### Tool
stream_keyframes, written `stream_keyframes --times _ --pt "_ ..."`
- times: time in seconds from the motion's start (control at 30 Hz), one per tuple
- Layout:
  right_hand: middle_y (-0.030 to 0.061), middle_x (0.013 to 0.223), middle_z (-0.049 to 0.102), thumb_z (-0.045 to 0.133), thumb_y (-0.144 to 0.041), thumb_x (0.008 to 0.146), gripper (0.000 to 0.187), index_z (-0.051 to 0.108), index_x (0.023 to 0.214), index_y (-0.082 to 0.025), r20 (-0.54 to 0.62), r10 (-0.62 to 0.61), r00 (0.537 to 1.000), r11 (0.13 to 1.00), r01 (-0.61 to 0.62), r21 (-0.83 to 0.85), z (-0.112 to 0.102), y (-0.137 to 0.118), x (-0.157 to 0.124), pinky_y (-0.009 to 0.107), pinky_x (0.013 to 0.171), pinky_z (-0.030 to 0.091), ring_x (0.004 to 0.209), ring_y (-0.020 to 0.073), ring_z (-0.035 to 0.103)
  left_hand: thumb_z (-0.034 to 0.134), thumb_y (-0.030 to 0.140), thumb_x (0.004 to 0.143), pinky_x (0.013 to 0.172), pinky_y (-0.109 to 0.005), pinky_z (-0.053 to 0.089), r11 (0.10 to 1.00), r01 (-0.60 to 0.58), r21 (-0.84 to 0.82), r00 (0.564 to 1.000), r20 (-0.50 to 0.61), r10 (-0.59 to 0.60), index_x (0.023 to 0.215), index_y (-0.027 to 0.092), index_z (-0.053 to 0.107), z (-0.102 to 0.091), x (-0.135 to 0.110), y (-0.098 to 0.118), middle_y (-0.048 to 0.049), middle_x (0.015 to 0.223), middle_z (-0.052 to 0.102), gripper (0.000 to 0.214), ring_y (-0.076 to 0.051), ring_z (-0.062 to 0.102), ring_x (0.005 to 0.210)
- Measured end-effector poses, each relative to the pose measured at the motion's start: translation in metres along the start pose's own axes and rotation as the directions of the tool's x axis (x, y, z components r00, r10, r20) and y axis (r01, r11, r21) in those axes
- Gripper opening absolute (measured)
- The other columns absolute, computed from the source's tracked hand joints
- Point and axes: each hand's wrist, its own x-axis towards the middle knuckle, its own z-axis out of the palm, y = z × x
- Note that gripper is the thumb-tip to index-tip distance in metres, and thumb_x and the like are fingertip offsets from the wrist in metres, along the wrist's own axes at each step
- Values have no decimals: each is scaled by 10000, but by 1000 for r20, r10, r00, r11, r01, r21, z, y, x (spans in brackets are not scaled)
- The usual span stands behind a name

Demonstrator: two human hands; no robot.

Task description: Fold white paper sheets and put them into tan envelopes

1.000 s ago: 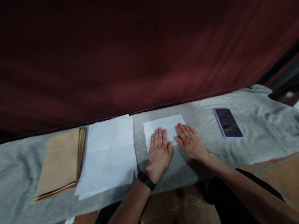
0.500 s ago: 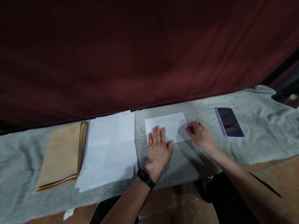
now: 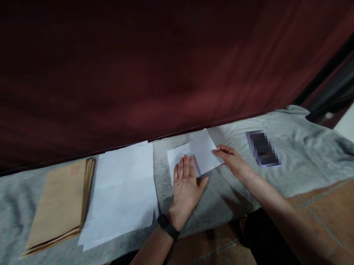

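Note:
A small white sheet of paper, folded, lies on the grey cloth in front of me. My left hand rests flat on its left part, fingers stretched out and thumb apart, with a dark band on the wrist. At the paper's right edge my right hand pinches it between thumb and fingers. The right part of the paper is lifted and bent up toward the left, with a crease beside my left fingers. Part of the paper's lower left is hidden under my left hand.
Left of my hands lie larger white sheets in a loose stack, and beyond them several brown envelopes. A phone lies on the right. The grey cloth covers a narrow surface before a dark red curtain.
My right hand has taken hold of the paper's right edge and raised it toward the left. My left hand stays flat on the paper. The whole view has shifted and tilted slightly.

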Motion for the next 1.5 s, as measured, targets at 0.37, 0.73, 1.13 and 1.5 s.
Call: stream_keyframes --times 0.37,0.73,1.13,1.5 --pt "99 1223 682 477 -584 868 472 623 1110 -206 25 -89 996 986 85 140 15 -12 -4 355 890 546 1093 241 651 504 442 965 816 -333 539 494 250 -833 885 -10 -465 963 178 704 -40 24 3 -88 885 721 332 -254 690 921" --pt "79 940 763 712 -429 715 390 675 1018 -186 100 158 982 967 -174 185 21 18 -2 327 693 558 824 235 712 748 466 775 671 -278 553 -487 205 -849 721 467 -512 1089 179 633 -20 10 8 -86 1092 737 441 -193 707 883" --pt "-9 695 695 621 -352 679 240 691 825 -175 25 38 999 979 -32 -203 -6 23 4 249 573 440 625 163 610 751 252 617 577 -226 451 -163 363 -917 644 374 -668 1068 202 657 -23 -3 -54 17 832 685 463 -132 637 687" --pt "30 871 728 551 -185 761 247 687 964 -220 -35 -78 996 790 40 -611 2 29 5 289 710 484 819 215 666 633 197 755 606 -290 447 652 482 -586 850 132 -511 1425 220 478 -18 -10 -67 37 694 609 688 -180 583 575"
